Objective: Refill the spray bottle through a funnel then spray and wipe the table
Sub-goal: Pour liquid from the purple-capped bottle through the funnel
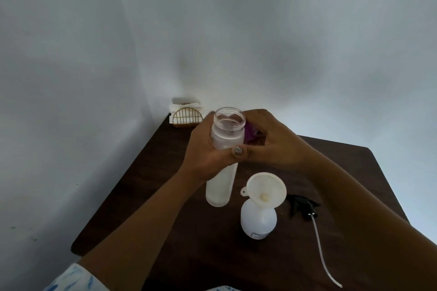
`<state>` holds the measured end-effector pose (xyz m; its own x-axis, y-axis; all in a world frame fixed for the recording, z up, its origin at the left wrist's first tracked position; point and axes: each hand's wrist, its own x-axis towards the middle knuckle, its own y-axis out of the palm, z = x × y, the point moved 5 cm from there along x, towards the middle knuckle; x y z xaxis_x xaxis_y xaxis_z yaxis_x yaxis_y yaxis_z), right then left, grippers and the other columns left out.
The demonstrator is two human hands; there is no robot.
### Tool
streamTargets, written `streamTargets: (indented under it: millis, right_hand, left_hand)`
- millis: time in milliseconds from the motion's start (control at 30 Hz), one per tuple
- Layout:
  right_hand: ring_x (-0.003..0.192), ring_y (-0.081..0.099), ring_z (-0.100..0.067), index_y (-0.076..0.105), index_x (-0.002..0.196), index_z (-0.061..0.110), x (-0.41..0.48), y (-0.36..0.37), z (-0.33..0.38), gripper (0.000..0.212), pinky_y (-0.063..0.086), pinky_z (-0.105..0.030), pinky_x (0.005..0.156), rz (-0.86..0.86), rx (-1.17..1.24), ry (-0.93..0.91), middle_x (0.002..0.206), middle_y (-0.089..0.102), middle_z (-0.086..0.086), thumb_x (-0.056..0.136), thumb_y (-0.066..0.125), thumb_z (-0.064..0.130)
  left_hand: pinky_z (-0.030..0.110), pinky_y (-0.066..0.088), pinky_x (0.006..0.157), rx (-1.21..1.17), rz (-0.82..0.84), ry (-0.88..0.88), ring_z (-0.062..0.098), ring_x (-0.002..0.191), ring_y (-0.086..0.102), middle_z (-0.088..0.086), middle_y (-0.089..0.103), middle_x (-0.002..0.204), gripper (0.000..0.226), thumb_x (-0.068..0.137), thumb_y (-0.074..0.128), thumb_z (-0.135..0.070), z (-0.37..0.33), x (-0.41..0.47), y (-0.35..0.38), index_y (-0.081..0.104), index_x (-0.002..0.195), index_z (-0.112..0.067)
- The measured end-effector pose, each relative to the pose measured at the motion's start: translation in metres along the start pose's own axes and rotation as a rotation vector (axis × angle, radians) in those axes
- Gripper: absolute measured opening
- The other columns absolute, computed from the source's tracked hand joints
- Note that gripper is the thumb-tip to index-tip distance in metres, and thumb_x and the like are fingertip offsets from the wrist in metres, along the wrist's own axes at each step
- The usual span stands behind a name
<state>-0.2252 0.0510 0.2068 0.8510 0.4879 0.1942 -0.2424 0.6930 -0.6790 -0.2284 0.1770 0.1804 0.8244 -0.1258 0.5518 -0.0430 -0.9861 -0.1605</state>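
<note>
one open water bottle held up over a dark table, funnel seated in the spray bottle.

the left hand (208, 149) wraps its fingers round the tall clear bottle (223, 156), mouth uncapped; the right hand (267, 142) curls round a purple cap (249, 134) beside it. one white spray bottle (258, 221) stands mid-table (165, 196) with one funnel (266, 189) in its neck. one black sprayer head (303, 208) lies just right, near the right edge. one napkin holder (186, 118) sits in the far left corner; bare room lies along the left edge.
</note>
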Motion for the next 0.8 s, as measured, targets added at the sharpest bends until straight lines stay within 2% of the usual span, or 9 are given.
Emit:
streamTargets:
  millis: [67, 133, 200, 333, 433, 533, 667, 733, 800]
  right_hand:
    - [0.109, 0.051, -0.007, 0.047, 0.102, 0.052, -0.007, -0.006, 0.008, 0.048, 0.049, -0.031, 0.092, -0.077, 0.015, -0.001, 0.116, 0.051, 0.009, 0.06, 0.062, 0.07]
    - [0.11, 0.052, -0.013, 0.052, 0.101, 0.049, -0.014, -0.013, 0.015, 0.047, 0.049, -0.036, 0.091, -0.172, 0.029, -0.005, 0.112, 0.053, 0.01, 0.06, 0.064, 0.068]
    - [0.111, 0.051, -0.009, 0.055, 0.094, 0.048, -0.024, -0.023, 0.023, 0.039, 0.048, -0.028, 0.088, -0.274, 0.059, -0.006, 0.105, 0.055, 0.017, 0.06, 0.069, 0.062]
    - [0.103, 0.048, 0.001, 0.052, 0.082, 0.05, -0.045, -0.047, 0.031, 0.029, 0.041, -0.007, 0.074, -0.426, -0.052, 0.003, 0.094, 0.051, 0.022, 0.059, 0.069, 0.054]
    - [0.1, 0.049, 0.005, 0.05, 0.083, 0.053, -0.063, -0.062, 0.026, 0.032, 0.04, -0.002, 0.071, -0.499, -0.087, 0.053, 0.098, 0.044, 0.027, 0.058, 0.07, 0.05]
    - [0.096, 0.049, 0.006, 0.056, 0.089, 0.043, -0.084, -0.075, 0.015, 0.034, 0.039, 0.0, 0.07, -0.546, -0.16, 0.109, 0.097, 0.043, 0.026, 0.058, 0.07, 0.048]
    - [0.102, 0.045, 0.001, 0.065, 0.093, 0.025, -0.111, -0.09, -0.01, 0.042, 0.039, -0.009, 0.075, -0.6, -0.269, 0.216, 0.101, 0.043, 0.021, 0.057, 0.07, 0.047]
    - [0.099, 0.044, 0.003, 0.065, 0.093, 0.023, -0.123, -0.095, -0.026, 0.045, 0.043, -0.018, 0.079, -0.62, -0.294, 0.281, 0.112, 0.043, 0.01, 0.058, 0.077, 0.048]
    - [0.097, 0.041, 0.005, 0.065, 0.094, 0.021, -0.133, -0.093, -0.043, 0.047, 0.048, -0.031, 0.085, -0.631, -0.325, 0.341, 0.118, 0.04, 0.006, 0.057, 0.079, 0.046]
  left_hand:
    - [0.013, 0.05, 0.074, 0.001, 0.032, 0.002, -0.002, 0.089, 0.06, -0.015, 0.062, 0.092, 0.057, 0.057, 0.073, -0.041, -0.009, 0.004, 0.01, 0.05, 0.103, -0.017]
    - [0.016, 0.052, 0.071, 0.016, 0.059, -0.01, -0.002, 0.087, 0.06, -0.013, 0.057, 0.093, 0.067, 0.055, 0.069, -0.042, -0.02, 0.009, 0.022, 0.043, 0.106, -0.007]
    - [0.019, 0.053, 0.072, -0.011, 0.073, -0.005, -0.001, 0.087, 0.06, -0.011, 0.056, 0.093, 0.069, 0.055, 0.068, -0.04, -0.029, 0.011, 0.032, 0.038, 0.106, -0.006]
    - [0.023, 0.055, 0.071, -0.038, 0.128, -0.005, 0.001, 0.084, 0.061, -0.012, 0.055, 0.092, 0.067, 0.057, 0.072, -0.036, -0.042, 0.013, 0.054, 0.031, 0.104, -0.011]
    - [0.025, 0.056, 0.074, -0.015, 0.248, 0.035, 0.007, 0.091, 0.062, -0.001, 0.054, 0.099, 0.069, 0.061, 0.076, -0.025, -0.051, 0.014, 0.072, 0.025, 0.106, -0.011]
    - [0.027, 0.054, 0.083, 0.067, 0.399, 0.001, 0.016, 0.107, 0.054, 0.004, 0.046, 0.119, 0.074, 0.063, 0.075, -0.033, -0.047, 0.016, 0.08, 0.024, 0.116, -0.02]
    - [0.017, 0.038, 0.091, 0.235, 0.493, -0.145, 0.009, 0.119, 0.042, -0.003, 0.04, 0.131, 0.073, 0.07, 0.07, -0.048, -0.009, 0.01, 0.082, 0.029, 0.127, -0.026]
    - [0.023, 0.036, 0.096, 0.398, 0.549, -0.209, 0.012, 0.123, 0.038, -0.001, 0.036, 0.136, 0.079, 0.071, 0.071, -0.052, 0.017, 0.001, 0.085, 0.028, 0.132, -0.025]
    - [0.034, 0.036, 0.102, 0.558, 0.609, -0.29, 0.018, 0.129, 0.034, 0.001, 0.031, 0.142, 0.09, 0.067, 0.071, -0.057, 0.045, -0.011, 0.087, 0.024, 0.136, -0.026]
